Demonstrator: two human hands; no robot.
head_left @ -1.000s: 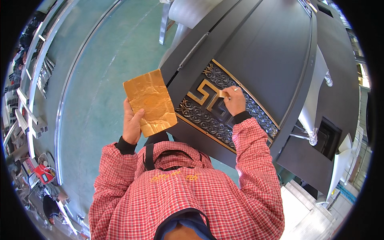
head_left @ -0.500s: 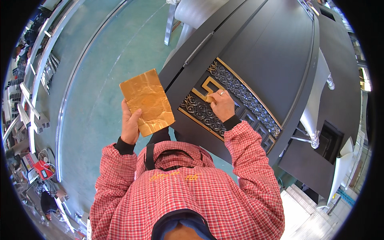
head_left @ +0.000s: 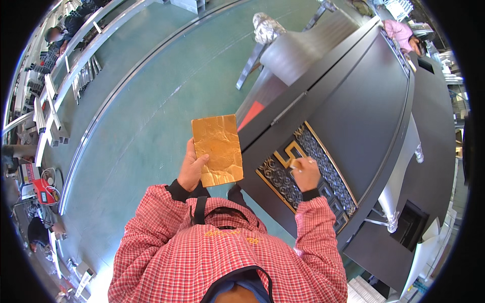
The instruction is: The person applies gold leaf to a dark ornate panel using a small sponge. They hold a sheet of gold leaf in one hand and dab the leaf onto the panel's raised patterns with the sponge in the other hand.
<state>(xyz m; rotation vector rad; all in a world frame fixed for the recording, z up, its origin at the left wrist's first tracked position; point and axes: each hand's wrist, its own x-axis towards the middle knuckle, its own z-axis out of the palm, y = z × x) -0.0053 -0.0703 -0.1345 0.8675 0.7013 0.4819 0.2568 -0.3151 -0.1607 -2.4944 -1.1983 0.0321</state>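
My left hand (head_left: 190, 167) grips a flat gold-coated board (head_left: 218, 146) by its left edge, thumb on top. The board's face is wrinkled and smeared with gold. In my right hand (head_left: 307, 174) the fingers are pinched round a small pale yellowish pad (head_left: 294, 164), mostly hidden by them. The pad is at a raised angular key pattern (head_left: 290, 151), coloured gold, on a dark door panel (head_left: 353, 108). Black scrollwork (head_left: 323, 161) with gold edging strips runs along both sides of the pattern. Further raised squares near my right wrist are dark.
Wrapped rolls and a metal stand (head_left: 251, 65) are beyond the door's left edge. Another dark panel (head_left: 437, 126) lies to the right. Metal profiles (head_left: 50, 108) and a red machine (head_left: 44, 191) line the left side. A person in pink (head_left: 399, 34) is at the far right.
The view has shifted, so the door sits lower and further right. The board in my left hand is turned more upright. My right hand remains at the gold pattern with the pad.
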